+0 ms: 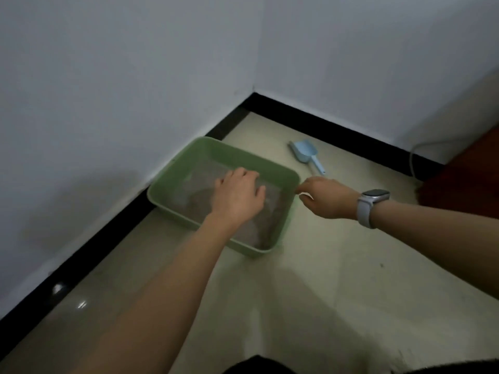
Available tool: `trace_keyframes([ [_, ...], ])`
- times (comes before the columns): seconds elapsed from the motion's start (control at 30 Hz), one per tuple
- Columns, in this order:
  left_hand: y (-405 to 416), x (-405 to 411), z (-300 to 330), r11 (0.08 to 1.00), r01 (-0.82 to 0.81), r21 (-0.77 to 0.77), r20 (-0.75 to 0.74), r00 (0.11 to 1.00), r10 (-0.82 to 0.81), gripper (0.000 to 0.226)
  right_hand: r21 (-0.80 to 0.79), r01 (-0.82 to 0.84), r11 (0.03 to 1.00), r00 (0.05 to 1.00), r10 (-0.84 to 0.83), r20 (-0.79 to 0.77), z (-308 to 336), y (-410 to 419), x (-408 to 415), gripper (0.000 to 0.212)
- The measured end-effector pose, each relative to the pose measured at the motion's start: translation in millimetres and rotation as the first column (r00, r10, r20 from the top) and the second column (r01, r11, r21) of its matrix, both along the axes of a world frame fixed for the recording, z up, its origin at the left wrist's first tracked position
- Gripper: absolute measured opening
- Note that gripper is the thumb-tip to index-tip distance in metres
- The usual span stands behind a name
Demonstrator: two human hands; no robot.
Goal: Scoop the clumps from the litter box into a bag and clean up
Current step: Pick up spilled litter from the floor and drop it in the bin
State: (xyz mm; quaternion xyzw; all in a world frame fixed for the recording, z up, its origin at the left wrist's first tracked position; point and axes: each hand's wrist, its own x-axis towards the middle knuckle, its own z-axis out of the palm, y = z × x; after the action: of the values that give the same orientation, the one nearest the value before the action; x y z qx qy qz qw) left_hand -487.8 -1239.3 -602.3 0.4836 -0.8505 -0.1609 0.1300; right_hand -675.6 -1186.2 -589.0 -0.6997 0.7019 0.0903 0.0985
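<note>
A green litter box (293, 176) stands on the floor in the corner, with grey litter (263, 225) in it. A thin translucent plastic bag (205, 171) is spread over the box's inside. My left hand (237, 197) is over the middle of the box, fingers bent down and gripping the film. My right hand (328, 197), with a watch on its wrist, pinches the bag's edge at the box's right rim. A light blue scoop (306, 155) lies on the floor beyond the box, and neither hand touches it.
White walls with a black skirting board (337, 128) close in the corner behind and to the left. A white cable (411, 160) and a dark red surface (464, 176) are at the right. Beige tile floor (337, 265) stretches in front of the box.
</note>
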Motion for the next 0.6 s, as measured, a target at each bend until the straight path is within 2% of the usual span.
trace_keyframes([
  [0.1,16,-51,-4,0.987,0.158,-0.01,0.023,0.987,-0.158,0.039,0.03,0.105,0.994,0.994,-0.106,0.027,-15,27,-43,0.036],
  [0.23,31,-105,-27,0.961,0.273,0.041,0.155,0.949,-0.276,0.039,0.086,0.109,0.99,0.991,-0.115,0.065,-60,56,-83,0.037],
  [0.3,39,-128,-38,0.939,0.331,0.097,0.251,0.904,-0.345,0.039,0.117,0.117,0.986,0.985,-0.13,0.109,-83,71,-99,0.037],
  [0.4,53,-155,-64,0.902,0.408,0.141,0.434,0.793,-0.427,0.039,0.128,0.127,0.984,0.973,-0.149,0.179,-120,90,-120,0.038],
  [0.47,71,-166,-93,0.884,0.416,0.215,0.473,0.748,-0.466,0.04,0.137,0.149,0.979,0.957,-0.177,0.231,-150,110,-129,0.038],
  [0.53,95,-169,-129,0.889,0.337,0.311,0.39,0.808,-0.442,0.043,0.123,0.19,0.974,0.929,-0.218,0.3,-185,135,-130,0.038],
  [0.6,124,-162,-167,0.903,0.182,0.388,0.298,0.903,-0.31,0.048,0.016,0.232,0.973,0.92,-0.225,0.321,-219,164,-124,0.038],
])
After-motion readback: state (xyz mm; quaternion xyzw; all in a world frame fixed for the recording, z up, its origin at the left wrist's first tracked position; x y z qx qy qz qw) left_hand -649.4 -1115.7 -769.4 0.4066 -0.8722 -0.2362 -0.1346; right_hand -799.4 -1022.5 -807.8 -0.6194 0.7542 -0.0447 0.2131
